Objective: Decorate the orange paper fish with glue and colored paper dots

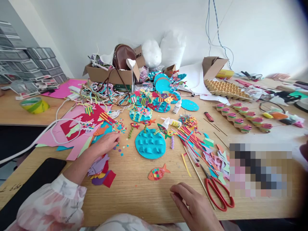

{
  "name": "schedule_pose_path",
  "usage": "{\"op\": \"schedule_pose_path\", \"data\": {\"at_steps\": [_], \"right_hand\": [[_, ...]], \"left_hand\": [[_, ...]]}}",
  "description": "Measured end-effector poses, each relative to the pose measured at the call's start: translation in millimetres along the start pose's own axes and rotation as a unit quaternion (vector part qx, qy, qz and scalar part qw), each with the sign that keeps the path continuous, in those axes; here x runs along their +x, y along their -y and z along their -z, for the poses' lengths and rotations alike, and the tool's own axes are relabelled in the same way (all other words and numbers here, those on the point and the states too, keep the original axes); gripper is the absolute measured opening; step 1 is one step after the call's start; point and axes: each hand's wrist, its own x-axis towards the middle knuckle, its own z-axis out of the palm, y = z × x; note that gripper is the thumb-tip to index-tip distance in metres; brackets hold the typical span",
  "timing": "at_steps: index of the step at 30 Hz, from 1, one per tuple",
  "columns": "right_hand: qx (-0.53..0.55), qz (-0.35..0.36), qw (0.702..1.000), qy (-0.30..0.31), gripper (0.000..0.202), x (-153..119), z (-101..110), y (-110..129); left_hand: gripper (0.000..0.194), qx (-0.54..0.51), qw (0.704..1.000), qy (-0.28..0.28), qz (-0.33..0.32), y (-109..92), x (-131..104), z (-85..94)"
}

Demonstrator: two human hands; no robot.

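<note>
My left hand (pixel 108 143) reaches over the table with its fingers curled together, beside small paper dots (pixel 119 125); whatever is between the fingertips is hidden. My right hand (pixel 192 202) rests near the front edge, fingers loosely bent, thumb apart, nothing visible in it. Between the hands lies an orange paper fish (pixel 158 172) covered with coloured dots. Behind it sits a blue paper disc (pixel 150 144) with raised paper loops. Under my left forearm are a purple paper fish (pixel 98 166) and coloured paper pieces (pixel 109 178).
Red-handled scissors (pixel 218 192) and a thin wooden stick (pixel 199 176) lie right of my right hand. Glue bottles (pixel 176 106), paper strips (pixel 187 138) and scraps (pixel 218 160) spread behind. A black phone-like slab (pixel 33 189) is at left. Finished-looking fish discs (pixel 141 113) stand farther back.
</note>
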Motion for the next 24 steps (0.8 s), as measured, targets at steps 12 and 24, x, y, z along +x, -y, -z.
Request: {"op": "schedule_pose_path", "data": {"at_steps": [12, 24], "right_hand": [[-0.006, -0.010, 1.000, 0.027, 0.021, 2, -3, -1], [-0.021, 0.017, 0.998, 0.054, 0.020, 15, -1, 5]], "left_hand": [[0.022, -0.167, 0.982, -0.015, 0.092, 10, -9, 6.5], [0.022, -0.650, 0.725, -0.078, 0.214, -6, -27, -3.3]]}}
